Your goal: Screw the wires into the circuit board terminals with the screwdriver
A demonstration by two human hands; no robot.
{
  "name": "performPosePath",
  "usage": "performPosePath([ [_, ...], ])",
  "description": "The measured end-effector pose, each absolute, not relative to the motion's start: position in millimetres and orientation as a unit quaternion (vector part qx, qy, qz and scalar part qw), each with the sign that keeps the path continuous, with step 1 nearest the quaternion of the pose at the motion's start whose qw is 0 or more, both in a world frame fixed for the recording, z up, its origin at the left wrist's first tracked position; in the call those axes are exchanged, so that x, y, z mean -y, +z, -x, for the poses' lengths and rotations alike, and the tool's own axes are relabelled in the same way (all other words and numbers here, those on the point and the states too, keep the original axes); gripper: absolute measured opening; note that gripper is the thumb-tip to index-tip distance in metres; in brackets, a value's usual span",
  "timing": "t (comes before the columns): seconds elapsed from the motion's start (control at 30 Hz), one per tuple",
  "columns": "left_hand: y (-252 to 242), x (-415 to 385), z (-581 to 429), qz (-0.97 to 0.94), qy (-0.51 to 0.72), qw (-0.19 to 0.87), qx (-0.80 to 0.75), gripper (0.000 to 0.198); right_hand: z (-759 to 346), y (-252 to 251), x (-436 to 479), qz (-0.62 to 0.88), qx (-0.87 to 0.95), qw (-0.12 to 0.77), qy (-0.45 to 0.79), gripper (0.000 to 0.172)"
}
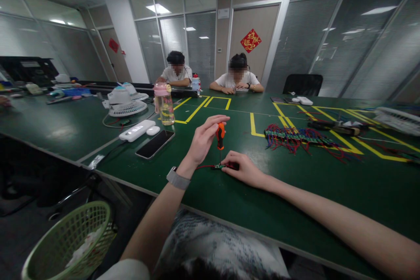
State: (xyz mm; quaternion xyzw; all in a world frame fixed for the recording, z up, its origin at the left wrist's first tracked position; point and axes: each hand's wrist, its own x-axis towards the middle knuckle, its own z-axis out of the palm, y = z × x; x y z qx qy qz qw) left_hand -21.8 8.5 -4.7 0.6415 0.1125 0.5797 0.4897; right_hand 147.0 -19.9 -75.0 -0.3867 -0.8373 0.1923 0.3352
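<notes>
My left hand (204, 139) is at the top of an orange and black screwdriver (221, 136), its fingers stretched over the handle and closed around it. The screwdriver stands upright, and its thin shaft reaches down to a small green circuit board (218, 166) on the table. With fingers pinched together, my right hand (242, 167) holds the board's right end against the table. A red wire (205, 166) runs out to the left of the board. Dark and red wires lie under my right fingers, partly hidden. The screwdriver's tip is too small to make out.
Wired circuit boards (295, 136) lie in a row to the right. Left are a phone (155, 144), a white power strip (137, 130), a drink bottle (167, 107) and fans (127, 108). Two people sit across the table. A green basket (65, 227) stands below its left edge.
</notes>
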Motion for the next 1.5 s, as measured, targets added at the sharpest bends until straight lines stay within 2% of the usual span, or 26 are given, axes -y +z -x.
performPosePath([
  [0.07,-3.0,-5.8,20.6,-0.626,0.555,0.542,-0.085,0.029,-147.0,-74.9,20.0,0.387,0.837,0.335,0.191,0.01],
  [0.13,-3.3,-5.1,20.5,-0.62,0.553,0.549,-0.088,0.029,-147.1,-75.0,20.1,0.387,0.837,0.336,0.191,0.01],
  [0.33,-7.7,-10.8,23.3,-0.66,0.594,0.433,-0.155,0.021,-147.2,-74.6,20.5,0.386,0.837,0.336,0.196,0.01],
  [0.53,-3.3,-5.2,19.9,-0.638,0.539,0.541,-0.101,0.033,-147.2,-74.7,20.6,0.386,0.836,0.337,0.196,0.01],
  [0.77,-5.3,-9.3,21.8,-0.673,0.598,0.398,-0.174,0.021,-147.4,-75.7,20.3,0.386,0.835,0.337,0.201,0.01],
  [0.93,-3.9,-7.2,20.6,-0.649,0.557,0.505,-0.12,0.032,-147.1,-74.9,20.9,0.388,0.831,0.34,0.208,0.01],
  [1.13,-6.9,-10.6,22.0,-0.653,0.599,0.438,-0.153,0.019,-147.4,-75.5,20.2,0.386,0.832,0.341,0.205,0.01],
  [1.3,-3.0,-4.7,20.6,-0.63,0.548,0.542,-0.091,0.032,-147.4,-75.7,20.3,0.384,0.834,0.341,0.201,0.01],
  [1.37,-2.6,-3.5,20.1,-0.63,0.536,0.553,-0.097,0.034,-147.4,-75.8,20.4,0.384,0.833,0.343,0.202,0.01],
  [1.5,-4.3,-6.9,21.5,-0.653,0.587,0.456,-0.147,0.026,-147.7,-75.9,20.2,0.384,0.834,0.341,0.203,0.01],
])
